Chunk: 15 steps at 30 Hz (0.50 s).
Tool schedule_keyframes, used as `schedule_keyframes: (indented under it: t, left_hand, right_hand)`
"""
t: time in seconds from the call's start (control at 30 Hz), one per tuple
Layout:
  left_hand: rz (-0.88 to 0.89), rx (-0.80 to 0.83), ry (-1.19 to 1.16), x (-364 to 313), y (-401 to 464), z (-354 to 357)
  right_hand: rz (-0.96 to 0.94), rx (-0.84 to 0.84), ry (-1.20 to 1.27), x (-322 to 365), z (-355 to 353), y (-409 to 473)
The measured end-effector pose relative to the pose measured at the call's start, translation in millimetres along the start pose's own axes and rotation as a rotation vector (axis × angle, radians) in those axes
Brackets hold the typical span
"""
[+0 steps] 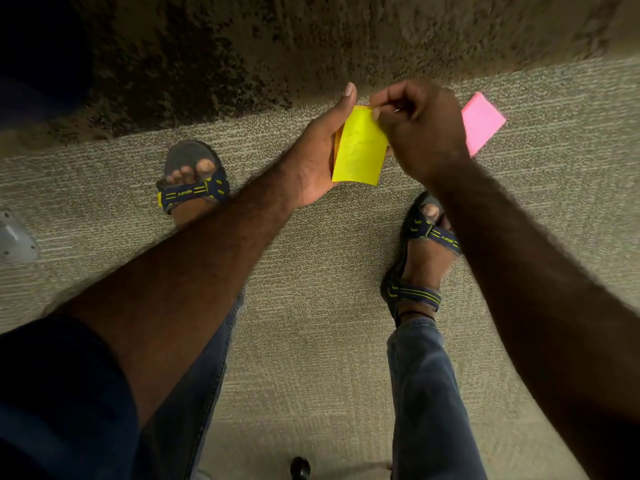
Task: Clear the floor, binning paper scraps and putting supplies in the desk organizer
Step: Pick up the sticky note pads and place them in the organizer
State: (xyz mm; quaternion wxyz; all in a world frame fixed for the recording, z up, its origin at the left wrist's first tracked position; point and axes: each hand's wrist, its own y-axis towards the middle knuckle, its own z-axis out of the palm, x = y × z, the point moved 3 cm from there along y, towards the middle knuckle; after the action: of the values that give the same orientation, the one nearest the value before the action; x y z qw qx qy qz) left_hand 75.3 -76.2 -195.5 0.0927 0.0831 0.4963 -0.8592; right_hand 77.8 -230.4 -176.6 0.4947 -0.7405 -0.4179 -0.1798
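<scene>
My left hand (313, 157) cups a small stack of sticky notes above the carpet; the top one is a yellow sticky note (360, 150) with faint handwriting, and an orange edge shows behind it. My right hand (422, 129) pinches the yellow note's upper right corner between thumb and forefinger. A pink sticky-note pad (483, 123) lies on the carpet just right of my right hand, partly hidden by it.
I stand on grey-green carpet (311, 271) with both sandalled feet (194, 181) below my hands. A darker mottled carpet strip (242, 46) runs along the top. A grey metal foot plate (15, 239) sits at the left edge, and a small black object (299, 467) lies at the bottom.
</scene>
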Motion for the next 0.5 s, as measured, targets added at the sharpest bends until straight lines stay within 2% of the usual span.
schedule_keyframes:
  t: [0.23,0.3,0.43,0.5]
  left_hand:
    - [0.018,-0.045,0.024,15.9,-1.0,-7.6]
    - [0.025,-0.060,0.044,20.8,-1.3,-9.4]
    - [0.040,-0.035,0.078,21.8,-3.2,-5.9]
    - [0.041,-0.049,0.089,22.2,-2.3,-5.2]
  right_hand:
    - [0.106,-0.012,0.101,-18.7,-4.7,6.8]
    - [0.106,-0.072,0.083,-27.1,-13.6,8.4]
    - [0.097,-0.292,-0.237,-54.8,-42.2,8.0]
    - [0.163,-0.337,-0.397,-70.1,-53.1,8.2]
